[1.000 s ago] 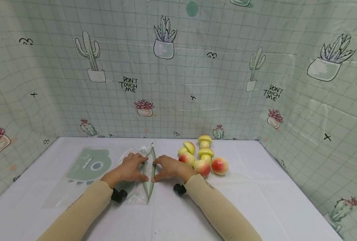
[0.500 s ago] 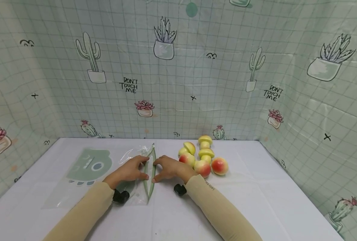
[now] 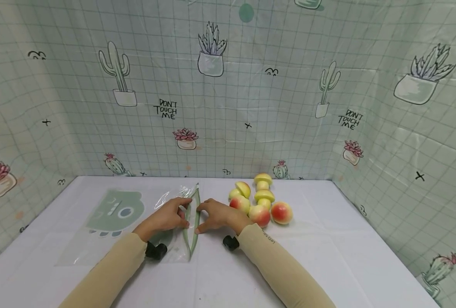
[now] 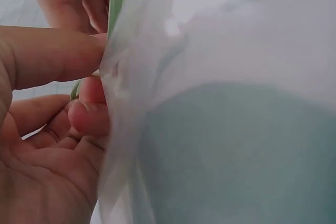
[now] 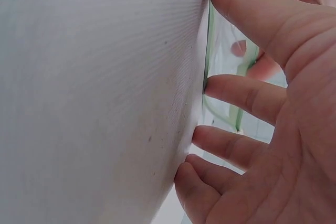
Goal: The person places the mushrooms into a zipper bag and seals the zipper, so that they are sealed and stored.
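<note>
A clear zip bag (image 3: 115,209) with a green cartoon monster print lies flat on the left of the table. Its green-edged mouth (image 3: 193,244) gapes in a narrow diamond between both hands. My left hand (image 3: 167,217) pinches the nearer-left lip of the bag; in the left wrist view, thumb and fingers meet at the film beside the green strip (image 4: 116,3). My right hand (image 3: 216,214) rests thumb and fingertips on the opposite lip, fingers fairly straight. In the right wrist view its fingertips (image 5: 218,85) press along the green edge, close against the white table surface.
Right of the hands sit several red-and-yellow peaches (image 3: 282,212) and yellow mushroom-shaped pieces (image 3: 264,196), close behind the right wrist. A white cloth covers the table (image 3: 309,261). A patterned curtain (image 3: 232,98) stands behind and at both sides.
My left hand has shifted slightly right, its fingers drawing in on the left lip. The right hand stays nearly still, and the bag's mouth has narrowed a little.
</note>
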The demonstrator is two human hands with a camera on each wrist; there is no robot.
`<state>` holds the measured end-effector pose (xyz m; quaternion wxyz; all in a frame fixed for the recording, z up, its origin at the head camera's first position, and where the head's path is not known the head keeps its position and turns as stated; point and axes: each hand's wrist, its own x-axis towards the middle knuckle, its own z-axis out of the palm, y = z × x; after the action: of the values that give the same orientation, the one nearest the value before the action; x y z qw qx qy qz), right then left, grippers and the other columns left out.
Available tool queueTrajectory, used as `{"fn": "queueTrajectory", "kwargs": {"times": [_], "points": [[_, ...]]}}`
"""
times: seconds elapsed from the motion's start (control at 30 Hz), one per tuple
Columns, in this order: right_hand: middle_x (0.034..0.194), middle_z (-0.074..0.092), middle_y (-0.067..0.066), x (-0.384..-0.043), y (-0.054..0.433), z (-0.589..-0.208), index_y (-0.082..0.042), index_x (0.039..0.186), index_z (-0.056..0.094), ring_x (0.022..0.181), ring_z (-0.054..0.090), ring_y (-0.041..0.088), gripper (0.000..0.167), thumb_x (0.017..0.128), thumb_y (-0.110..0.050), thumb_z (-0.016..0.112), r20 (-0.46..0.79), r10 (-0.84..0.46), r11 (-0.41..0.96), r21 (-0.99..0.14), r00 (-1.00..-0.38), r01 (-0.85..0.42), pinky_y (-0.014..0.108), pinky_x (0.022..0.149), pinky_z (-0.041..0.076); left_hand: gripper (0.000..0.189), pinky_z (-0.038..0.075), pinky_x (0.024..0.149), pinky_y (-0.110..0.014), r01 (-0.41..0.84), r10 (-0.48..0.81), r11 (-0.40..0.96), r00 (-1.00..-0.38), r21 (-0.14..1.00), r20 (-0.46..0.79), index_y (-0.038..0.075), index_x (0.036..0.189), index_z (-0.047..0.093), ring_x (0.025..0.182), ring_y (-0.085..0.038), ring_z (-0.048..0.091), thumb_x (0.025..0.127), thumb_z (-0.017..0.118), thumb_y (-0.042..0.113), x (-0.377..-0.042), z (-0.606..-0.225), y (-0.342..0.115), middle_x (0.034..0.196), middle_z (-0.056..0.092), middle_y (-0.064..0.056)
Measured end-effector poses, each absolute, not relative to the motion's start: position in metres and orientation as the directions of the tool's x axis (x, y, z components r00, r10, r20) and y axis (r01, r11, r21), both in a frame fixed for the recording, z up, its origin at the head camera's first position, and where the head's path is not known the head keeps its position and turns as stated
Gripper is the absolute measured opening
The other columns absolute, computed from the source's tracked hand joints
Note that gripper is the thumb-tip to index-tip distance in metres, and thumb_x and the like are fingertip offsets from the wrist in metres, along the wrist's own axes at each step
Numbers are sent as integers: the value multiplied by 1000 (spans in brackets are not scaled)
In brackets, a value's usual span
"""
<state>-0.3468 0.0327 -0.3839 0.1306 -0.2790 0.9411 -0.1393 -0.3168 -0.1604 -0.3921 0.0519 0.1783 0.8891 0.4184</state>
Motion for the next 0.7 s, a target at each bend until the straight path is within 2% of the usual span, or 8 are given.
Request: {"fn": "queueTrajectory", "kwargs": {"times": [0.33, 0.53, 0.7], "points": [[143, 41, 11, -347, 33, -384, -18, 136, 54, 128, 43, 23, 72, 75, -46, 79, -161, -565, 800, -347, -809, -490, 39, 104, 36, 72, 46, 61, -31, 177, 384, 410, -923, 895, 7, -5, 142, 39, 74, -17, 51, 76, 68, -9, -319, -389, -170, 116, 48, -19], [143, 41, 10, -346, 33, -383, -18, 135, 53, 128, 43, 23, 71, 75, -46, 79, -162, -570, 794, -359, -805, -490, 38, 104, 36, 63, 45, 57, -29, 239, 446, 434, -895, 869, 24, -3, 137, 48, 68, -17, 47, 76, 62, -12, -317, -387, -176, 102, 50, -15], [143, 41, 10, -347, 33, -384, -17, 135, 53, 129, 43, 23, 71, 75, -46, 79, -160, -572, 793, -360, -804, -492, 38, 104, 36, 63, 44, 56, -29, 244, 454, 444, -891, 862, 18, -8, 136, 46, 68, -16, 48, 75, 61, -11, -316, -388, -175, 99, 53, -14]]}}
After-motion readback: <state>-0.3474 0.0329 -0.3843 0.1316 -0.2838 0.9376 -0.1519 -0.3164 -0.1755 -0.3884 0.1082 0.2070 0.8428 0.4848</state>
